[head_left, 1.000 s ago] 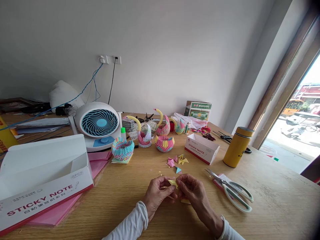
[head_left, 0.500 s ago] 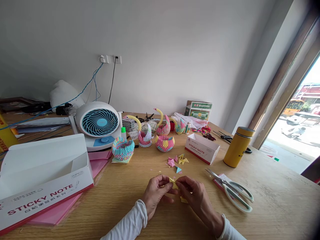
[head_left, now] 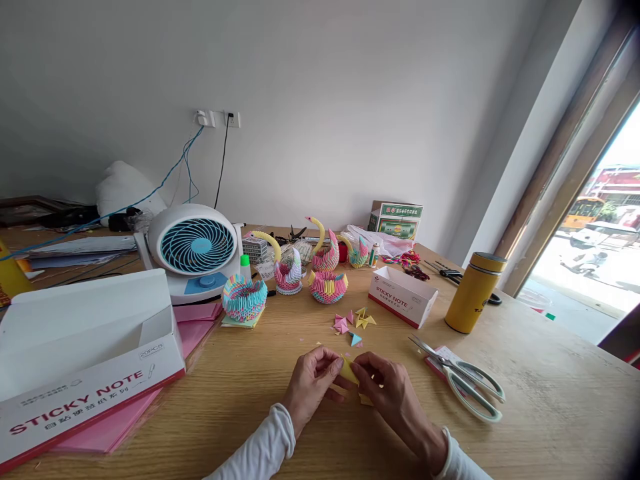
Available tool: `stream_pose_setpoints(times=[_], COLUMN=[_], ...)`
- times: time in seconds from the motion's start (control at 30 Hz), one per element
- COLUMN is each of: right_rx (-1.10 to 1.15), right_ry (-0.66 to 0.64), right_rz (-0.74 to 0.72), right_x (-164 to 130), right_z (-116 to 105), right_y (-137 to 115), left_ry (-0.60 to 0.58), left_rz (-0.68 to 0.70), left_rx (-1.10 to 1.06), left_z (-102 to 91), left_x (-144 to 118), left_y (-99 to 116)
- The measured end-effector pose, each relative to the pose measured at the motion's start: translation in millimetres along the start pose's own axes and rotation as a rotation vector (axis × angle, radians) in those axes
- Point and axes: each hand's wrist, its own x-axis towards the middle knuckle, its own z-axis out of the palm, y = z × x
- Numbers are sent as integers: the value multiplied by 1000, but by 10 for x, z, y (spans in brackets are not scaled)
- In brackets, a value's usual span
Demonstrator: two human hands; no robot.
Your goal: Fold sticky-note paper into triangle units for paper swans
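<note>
Between my two hands is a small piece of folded yellow paper [head_left: 349, 371]. My left hand [head_left: 316, 383] pinches its left end between thumb and fingers. On the other end, the fingers of my right hand [head_left: 387, 387] are closed. Another bit of yellow paper [head_left: 365, 400] lies on the table, partly under my right hand. Just beyond my hands are pink folded triangles [head_left: 341, 323], yellow folded triangles [head_left: 365, 319] and a blue folded triangle [head_left: 355, 339]. To the right, scissors [head_left: 465, 380] rest partly on a small pink-and-white packet.
Several folded-paper swans and bowls stand farther back, including a pink-and-yellow bowl [head_left: 328, 288] and a blue one [head_left: 245, 298]. A small sticky note box [head_left: 400, 300] and a yellow flask [head_left: 475, 293] are at right. A large open box [head_left: 100, 380] and a fan [head_left: 197, 250] occupy the left.
The yellow paper has turned between my fingers and shows a longer, narrower face. Both hands stay nearly in place, and the whole view has shifted slightly.
</note>
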Motion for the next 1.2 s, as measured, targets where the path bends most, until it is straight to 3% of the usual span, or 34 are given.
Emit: stream_pose_setpoints(times=[0.3,0.73,0.97,1.2], right_rx=[269,313,279,38], right_ry=[-138,-176,-166,-83], right_rz=[167,204,159,1], right_x=[2,12,-2,-15], right_z=[-20,-2,5,15], right_y=[-43,-13,14,-55], left_ry=[-67,-88,-118,-144], left_rz=[-7,-17,-15,1], left_rx=[24,16,45,118], left_z=[11,20,36,40], left_x=[3,-2,-27,-19], left_y=[25,35,35,18])
